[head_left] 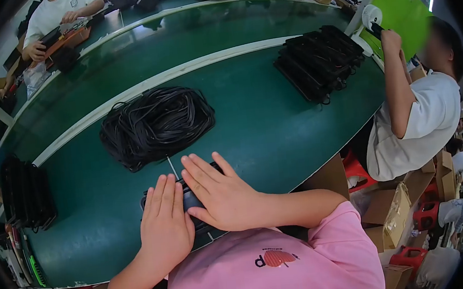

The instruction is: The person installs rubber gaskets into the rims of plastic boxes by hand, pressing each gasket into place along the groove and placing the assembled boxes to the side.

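Both hands lie flat on a dark, black-edged item (pixel 194 197) at the near edge of the green table. My left hand (pixel 166 220) covers its left part, fingers stretched out and pointing away from me. Over its right part rests my right hand (pixel 222 195), fingers extended, thumb towards the left hand. Most of the item is hidden under the hands. A thin pale strip (pixel 172 167) sticks out beyond it, towards a large coil of black cord (pixel 157 124).
Stacked black items stand on the green table (pixel 253 137) at the right (pixel 321 60) and far left (pixel 26 192). Tools (pixel 32 261) lie at the near left edge. A co-worker (pixel 417 110) sits at the right; another person (pixel 61 21) works across the table.
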The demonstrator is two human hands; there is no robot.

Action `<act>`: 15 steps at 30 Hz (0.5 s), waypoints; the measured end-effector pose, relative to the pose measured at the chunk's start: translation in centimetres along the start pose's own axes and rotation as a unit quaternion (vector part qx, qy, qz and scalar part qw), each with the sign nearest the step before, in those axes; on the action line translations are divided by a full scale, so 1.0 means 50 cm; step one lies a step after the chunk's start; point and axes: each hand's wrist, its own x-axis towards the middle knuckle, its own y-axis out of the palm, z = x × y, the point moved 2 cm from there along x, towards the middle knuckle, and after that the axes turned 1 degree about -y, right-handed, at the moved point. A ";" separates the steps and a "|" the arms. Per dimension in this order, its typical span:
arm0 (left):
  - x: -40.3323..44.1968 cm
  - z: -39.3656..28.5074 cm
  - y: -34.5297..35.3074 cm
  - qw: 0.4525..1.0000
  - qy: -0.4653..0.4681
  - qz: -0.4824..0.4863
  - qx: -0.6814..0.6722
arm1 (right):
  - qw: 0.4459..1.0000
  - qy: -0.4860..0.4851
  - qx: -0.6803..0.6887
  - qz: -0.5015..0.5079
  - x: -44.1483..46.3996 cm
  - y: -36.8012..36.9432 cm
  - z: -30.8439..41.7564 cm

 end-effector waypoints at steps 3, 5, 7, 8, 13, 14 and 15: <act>0.004 0.009 -0.016 1.000 0.007 0.014 -0.004 | 1.000 -0.006 -0.015 -0.014 -0.003 0.002 0.001; 0.004 0.007 -0.016 0.999 0.005 0.024 -0.028 | 1.000 -0.009 -0.017 -0.020 -0.003 0.001 0.002; 0.004 0.002 -0.003 1.000 0.003 -0.003 0.008 | 1.000 -0.009 -0.014 -0.018 -0.005 0.000 0.002; 0.004 0.002 -0.001 1.000 0.003 -0.004 0.009 | 1.000 -0.010 -0.012 -0.020 -0.004 0.000 0.001; 0.005 -0.002 -0.008 1.000 -0.006 -0.028 -0.002 | 0.999 -0.014 -0.001 -0.041 -0.002 0.002 -0.003; 0.004 0.005 -0.011 1.000 -0.007 -0.028 -0.001 | 0.998 -0.015 0.015 -0.051 0.000 0.000 -0.006; 0.001 0.021 -0.014 0.996 -0.016 -0.051 -0.073 | 0.996 -0.022 0.052 -0.068 0.002 -0.006 -0.015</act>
